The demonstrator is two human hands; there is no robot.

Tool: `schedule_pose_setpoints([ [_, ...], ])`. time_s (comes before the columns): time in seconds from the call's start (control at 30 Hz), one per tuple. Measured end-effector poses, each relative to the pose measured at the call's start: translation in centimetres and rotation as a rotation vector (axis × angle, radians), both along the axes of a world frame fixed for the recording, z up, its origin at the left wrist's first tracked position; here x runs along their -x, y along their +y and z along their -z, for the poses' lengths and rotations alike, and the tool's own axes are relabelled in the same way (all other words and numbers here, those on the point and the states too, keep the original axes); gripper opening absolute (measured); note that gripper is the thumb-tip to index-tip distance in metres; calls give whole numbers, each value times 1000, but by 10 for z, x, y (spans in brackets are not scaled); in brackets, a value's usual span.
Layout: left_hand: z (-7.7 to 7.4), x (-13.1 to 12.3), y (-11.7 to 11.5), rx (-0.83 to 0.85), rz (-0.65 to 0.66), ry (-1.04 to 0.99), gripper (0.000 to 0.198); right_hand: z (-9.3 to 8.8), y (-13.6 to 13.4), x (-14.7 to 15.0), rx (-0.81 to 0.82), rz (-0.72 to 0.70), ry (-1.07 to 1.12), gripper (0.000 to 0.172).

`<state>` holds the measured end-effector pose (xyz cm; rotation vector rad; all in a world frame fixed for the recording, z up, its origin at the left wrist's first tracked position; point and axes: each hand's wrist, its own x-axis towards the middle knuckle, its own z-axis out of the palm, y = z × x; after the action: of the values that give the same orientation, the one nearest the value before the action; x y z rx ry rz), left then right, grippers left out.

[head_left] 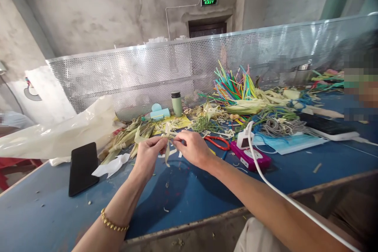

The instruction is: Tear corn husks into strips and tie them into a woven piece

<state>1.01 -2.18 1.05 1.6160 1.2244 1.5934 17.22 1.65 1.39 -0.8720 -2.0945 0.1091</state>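
Observation:
Above the blue table (189, 193), my left hand (150, 152) pinches a pale strip of corn husk (167, 154) between thumb and fingertips. From the other side, my right hand (193, 147) is closed at the same strip, fingertips close to those of the left. One end of the husk hangs down between the hands, and another piece sticks up above them. Dry husks (128, 139) are heaped beyond my left hand. Just right of my right hand lie red-handled scissors (217, 141). The fingertips partly hide where the strip is gripped.
A black phone (83, 169) and white scrap (110, 165) lie left. Right are a purple power strip (251, 157) with a white cable, a blue face mask (291, 143) and wire coils (277, 125). Behind stand a green bottle (176, 105), coloured stems (234, 84) and a perforated metal screen (132, 75).

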Motion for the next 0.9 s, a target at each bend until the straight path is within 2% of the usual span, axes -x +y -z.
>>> schedule_pose_setpoints([
  [0.1, 0, 0, 0, 2, -3, -39, 36, -1, -4, 1, -65, 42, 57, 8],
  [0.3, 4, 0, 2, -91, -164, 150, 33, 2, -24, 15, -43, 81, -78, 17],
  [0.4, 6, -2, 2, -145, -167, 232, 32, 7, -25, 21, -39, 192, -117, 11],
  [0.47, 7, -4, 2, -164, -165, 236, 31, 8, -23, 20, -25, 212, -129, 6],
  [0.6, 6, -2, 3, -122, -174, 199, 29, 2, -15, 11, -25, 150, -68, 10],
  [0.73, 4, 1, 3, -37, -139, 79, 29, -3, -7, 3, -54, -13, 44, 13],
  [0.9, 4, 3, 3, 19, -43, -49, 34, -3, 1, 3, 142, -148, 163, 16],
])
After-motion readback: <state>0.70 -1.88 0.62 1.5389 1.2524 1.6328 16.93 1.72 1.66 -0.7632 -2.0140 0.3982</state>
